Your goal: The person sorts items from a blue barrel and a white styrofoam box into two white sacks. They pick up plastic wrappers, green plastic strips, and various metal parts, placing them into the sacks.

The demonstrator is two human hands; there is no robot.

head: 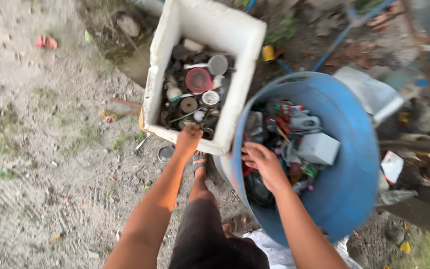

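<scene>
A white foam box stands on the sandy ground, filled with several metal lids, cans and small scrap parts. My left hand rests on its near rim, fingers curled over the edge; whether it holds anything is unclear. To the right stands a large blue barrel holding mixed scrap, plastic pieces and a grey box-shaped part. My right hand hovers over the barrel's left rim, fingers spread, holding nothing visible. My legs and sandalled feet are below, between the two containers.
Sandy ground with sparse grass spreads to the left, with a small red scrap lying on it. A round metal lid lies by the box's near corner. Debris, blue pipes and a white sack crowd the right and bottom.
</scene>
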